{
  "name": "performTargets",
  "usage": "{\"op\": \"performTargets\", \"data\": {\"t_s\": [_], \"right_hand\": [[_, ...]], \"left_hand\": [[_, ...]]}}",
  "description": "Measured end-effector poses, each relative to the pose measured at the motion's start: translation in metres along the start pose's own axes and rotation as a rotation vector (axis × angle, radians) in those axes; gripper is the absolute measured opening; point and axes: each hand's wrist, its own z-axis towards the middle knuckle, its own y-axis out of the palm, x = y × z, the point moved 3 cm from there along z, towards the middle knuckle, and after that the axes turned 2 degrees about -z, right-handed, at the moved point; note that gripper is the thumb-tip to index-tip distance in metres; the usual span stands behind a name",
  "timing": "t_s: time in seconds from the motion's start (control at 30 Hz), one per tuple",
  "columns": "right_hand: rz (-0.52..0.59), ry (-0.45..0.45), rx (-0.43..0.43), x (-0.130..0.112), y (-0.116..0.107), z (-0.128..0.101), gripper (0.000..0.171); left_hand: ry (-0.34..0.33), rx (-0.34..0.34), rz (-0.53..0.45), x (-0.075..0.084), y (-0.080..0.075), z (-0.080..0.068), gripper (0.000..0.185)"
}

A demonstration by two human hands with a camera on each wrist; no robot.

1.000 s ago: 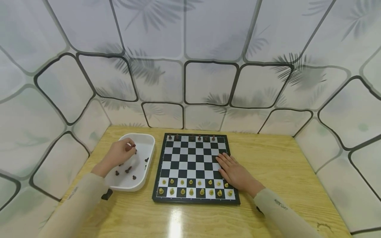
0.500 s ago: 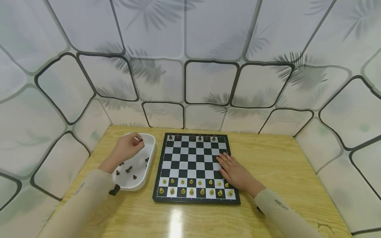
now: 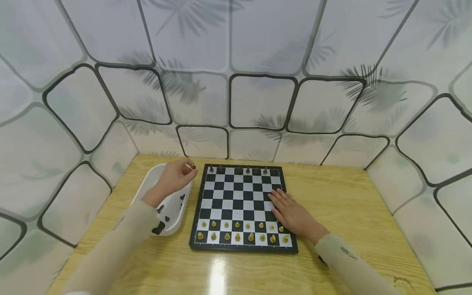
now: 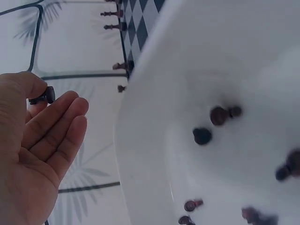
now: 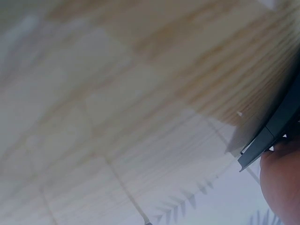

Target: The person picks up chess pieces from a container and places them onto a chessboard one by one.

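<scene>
My left hand pinches a small dark brown chess piece between thumb and forefinger. In the head view it hangs over the upper right rim of a white plastic tray, left of the chessboard. The other fingers of that hand are loosely bent. Straight-fingered, my right hand rests on the board's right edge. Two rows of yellow chess pieces stand along the near side. Several dark brown pieces stand in the far row, with gaps between them.
Several dark chess pieces lie loose on the tray's floor. Board and tray sit on a wooden table. Patterned pale fabric walls rise behind and at both sides. The board's black side edge fills the right of the right wrist view.
The left hand has moved right from over the tray toward the board's far left corner, carrying the chess piece. My right hand has stayed in place, and the pieces on the board have not moved.
</scene>
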Motion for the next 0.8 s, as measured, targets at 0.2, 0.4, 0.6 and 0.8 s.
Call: {"op": "performTargets", "data": {"t_s": [0.2, 0.4, 0.6, 0.8], "right_hand": [[-0.011, 0.006, -0.009, 0.001, 0.001, 0.001, 0.059], [-0.001, 0.000, -0.004, 0.000, 0.000, 0.000, 0.059], [-0.001, 0.007, -0.013, 0.001, 0.002, 0.001, 0.059], [-0.005, 0.014, -0.019, 0.002, 0.003, 0.001, 0.059]], "left_hand": [[0.026, -0.020, -0.020, 0.013, 0.017, 0.014, 0.012], [0.089, -0.013, -0.033, 0.021, 0.034, 0.025, 0.012], [0.097, -0.003, -0.043, 0.029, 0.044, 0.032, 0.015], [0.071, -0.010, -0.042, 0.031, 0.053, 0.040, 0.018]]}}
